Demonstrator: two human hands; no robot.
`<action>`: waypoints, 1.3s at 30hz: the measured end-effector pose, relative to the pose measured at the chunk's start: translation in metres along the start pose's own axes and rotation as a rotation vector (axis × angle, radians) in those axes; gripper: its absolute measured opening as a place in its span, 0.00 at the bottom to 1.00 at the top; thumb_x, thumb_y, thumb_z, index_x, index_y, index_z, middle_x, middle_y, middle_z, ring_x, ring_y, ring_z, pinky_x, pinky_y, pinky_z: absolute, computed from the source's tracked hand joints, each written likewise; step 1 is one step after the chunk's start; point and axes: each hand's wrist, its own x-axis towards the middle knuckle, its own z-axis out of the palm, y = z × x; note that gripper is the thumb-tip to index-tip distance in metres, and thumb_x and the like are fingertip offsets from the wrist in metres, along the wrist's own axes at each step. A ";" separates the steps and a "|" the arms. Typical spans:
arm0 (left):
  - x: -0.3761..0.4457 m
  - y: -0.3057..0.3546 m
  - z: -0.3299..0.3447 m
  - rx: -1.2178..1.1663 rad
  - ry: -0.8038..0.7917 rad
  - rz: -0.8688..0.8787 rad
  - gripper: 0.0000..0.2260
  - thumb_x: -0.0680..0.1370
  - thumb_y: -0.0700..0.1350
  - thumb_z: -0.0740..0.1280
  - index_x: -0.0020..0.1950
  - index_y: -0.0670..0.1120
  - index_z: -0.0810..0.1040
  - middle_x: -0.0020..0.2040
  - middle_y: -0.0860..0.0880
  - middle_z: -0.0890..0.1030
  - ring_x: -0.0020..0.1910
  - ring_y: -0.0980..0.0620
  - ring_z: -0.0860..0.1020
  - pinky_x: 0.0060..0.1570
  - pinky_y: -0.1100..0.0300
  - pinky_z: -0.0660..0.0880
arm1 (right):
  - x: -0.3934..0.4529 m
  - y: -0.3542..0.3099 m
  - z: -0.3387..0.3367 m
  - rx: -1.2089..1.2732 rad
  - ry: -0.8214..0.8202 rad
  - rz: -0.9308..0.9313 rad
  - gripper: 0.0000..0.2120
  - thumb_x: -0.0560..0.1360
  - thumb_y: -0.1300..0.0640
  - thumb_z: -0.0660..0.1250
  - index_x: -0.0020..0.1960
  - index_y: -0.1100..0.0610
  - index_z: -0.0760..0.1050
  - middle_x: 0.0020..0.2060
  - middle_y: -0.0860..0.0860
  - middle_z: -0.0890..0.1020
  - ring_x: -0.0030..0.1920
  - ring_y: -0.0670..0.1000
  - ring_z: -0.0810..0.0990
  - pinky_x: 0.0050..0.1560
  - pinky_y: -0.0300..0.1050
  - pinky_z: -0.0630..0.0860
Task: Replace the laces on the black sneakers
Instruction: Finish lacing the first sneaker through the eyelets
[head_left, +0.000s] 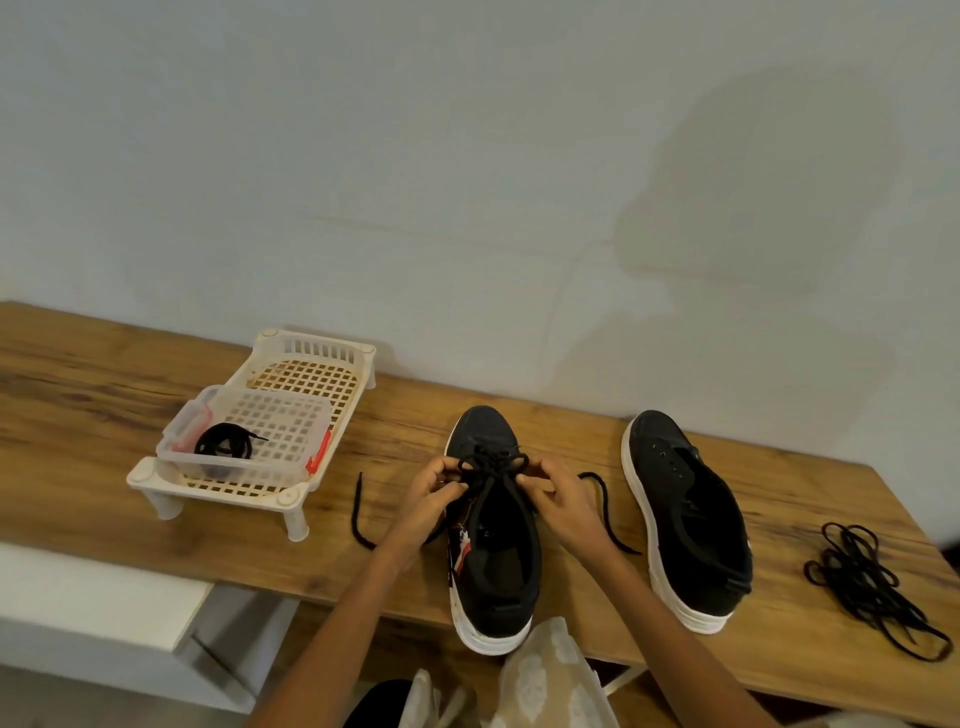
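I have the near sneaker (493, 525) mid-tabletop (104, 374), lace (491, 467) through only the toe eyelets; both hands, left (434, 493) and right (553, 496), pinch it there. The other sneaker (685, 514) sits bare; old laces (872, 582) lie right, one more waits in the box (249, 436).

Two sneakers (491, 525) (685, 519), two hands (434, 491) (558, 499)
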 end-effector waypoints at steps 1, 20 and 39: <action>0.000 0.000 0.000 0.007 0.001 -0.002 0.11 0.78 0.32 0.61 0.49 0.46 0.77 0.43 0.49 0.78 0.43 0.57 0.79 0.41 0.68 0.75 | 0.001 -0.001 0.000 -0.021 0.008 -0.011 0.05 0.79 0.58 0.63 0.47 0.48 0.74 0.47 0.44 0.77 0.52 0.44 0.76 0.51 0.39 0.74; 0.011 -0.010 0.003 0.202 0.077 0.079 0.06 0.78 0.40 0.65 0.47 0.51 0.79 0.52 0.42 0.78 0.51 0.50 0.77 0.49 0.66 0.73 | -0.002 0.000 0.007 0.228 0.172 0.149 0.08 0.79 0.64 0.57 0.46 0.65 0.74 0.40 0.56 0.78 0.41 0.48 0.76 0.38 0.32 0.72; 0.002 -0.009 0.003 0.059 0.050 -0.014 0.06 0.81 0.42 0.60 0.51 0.48 0.76 0.53 0.44 0.80 0.54 0.47 0.79 0.53 0.55 0.77 | -0.010 -0.003 0.007 0.232 0.086 0.080 0.06 0.76 0.59 0.67 0.51 0.53 0.80 0.47 0.42 0.82 0.50 0.37 0.79 0.49 0.29 0.74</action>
